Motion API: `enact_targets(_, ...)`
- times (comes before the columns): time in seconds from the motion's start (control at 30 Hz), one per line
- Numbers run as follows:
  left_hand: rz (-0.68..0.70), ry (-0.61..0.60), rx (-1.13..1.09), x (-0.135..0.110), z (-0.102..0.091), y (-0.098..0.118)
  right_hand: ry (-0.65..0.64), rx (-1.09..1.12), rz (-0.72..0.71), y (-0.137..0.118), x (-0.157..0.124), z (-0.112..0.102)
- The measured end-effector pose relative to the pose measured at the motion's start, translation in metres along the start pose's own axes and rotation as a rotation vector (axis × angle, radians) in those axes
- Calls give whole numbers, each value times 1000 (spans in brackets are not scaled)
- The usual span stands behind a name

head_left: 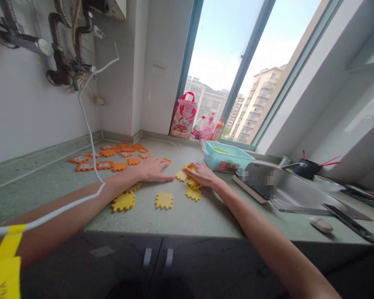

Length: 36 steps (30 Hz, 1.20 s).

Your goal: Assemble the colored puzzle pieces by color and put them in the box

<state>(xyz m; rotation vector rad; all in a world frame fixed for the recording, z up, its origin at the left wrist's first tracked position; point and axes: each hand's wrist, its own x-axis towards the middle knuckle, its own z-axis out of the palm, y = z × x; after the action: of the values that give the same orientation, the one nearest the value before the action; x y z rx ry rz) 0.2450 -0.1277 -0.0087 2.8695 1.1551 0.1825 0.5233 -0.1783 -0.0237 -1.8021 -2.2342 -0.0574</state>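
Several yellow tiles [163,200], square with toothed, interlocking edges, lie flat and loosely scattered on the speckled green worktop [205,216], between and just in front of your hands. Your left hand [152,170] is spread palm-down on the bare surface and holds nothing, its fingertips just short of the nearest small tile. Your right hand [202,173] rests with bent fingers on a little cluster of the same tiles; you cannot tell from here whether it grips one or only presses on it. Judged by their look, the tiles are thin, matte and very light, probably foam or soft plastic, so expect some flex and little weight, with no risk of breakage. Lying flush, they give you no top surface to pinch, so hook a fingertip under a tooth or notch at the edge, or slide one until a corner lifts. Further items: orange tiles [106,160] of the same cut, some bearing pale labels, lie grouped well to the left near the wall; a white cable [90,124] hangs across your left forearm; a teal box [226,158] with smooth plastic walls stands just right of your right hand; a steel sink [286,191] lies beyond it; a red-and-white bag [183,116] and bottles [208,128] stand on the window sill
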Motion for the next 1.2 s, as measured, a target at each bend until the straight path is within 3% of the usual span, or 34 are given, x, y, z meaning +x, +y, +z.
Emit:
enact_targets(0.2, -9, -13, -14, -3, -4, 4, 23, -39, 61, -11, -1, 2)
enact_targets(0.4, 9, 4, 11, -1, -5, 4, 124, 108, 87, -6, 4, 14)
enact_targets(0.5, 21, 105, 25, 1, -15, -2, 223, 175, 69, -5, 3, 18)
enact_targets(0.6, 25, 257, -9, -4, -38, -8, 253, 194, 48, -8, 0, 19)
enact_targets(0.73, -39, 397, -162, -36, -65, -6, 207, 190, 63, -14, -2, 14)
enact_targets(0.8, -48, 368, -230, -66, -64, -1, 193, 177, 70, -17, -3, 12)
enact_targets(0.93, -36, 112, -166, -128, -38, 7, 190, 150, 79, -18, -2, 12)
enact_targets(1.0, -69, 3, -142, -146, -25, 11, 181, 124, 82, -18, -2, 11)
enact_targets(1.1, -87, -57, -135, -145, -14, 24, 158, 104, 79, -20, -3, 10)
enact_targets(1.2, -59, -39, -135, -119, -7, 49, 157, 109, 89, -23, -6, 6)
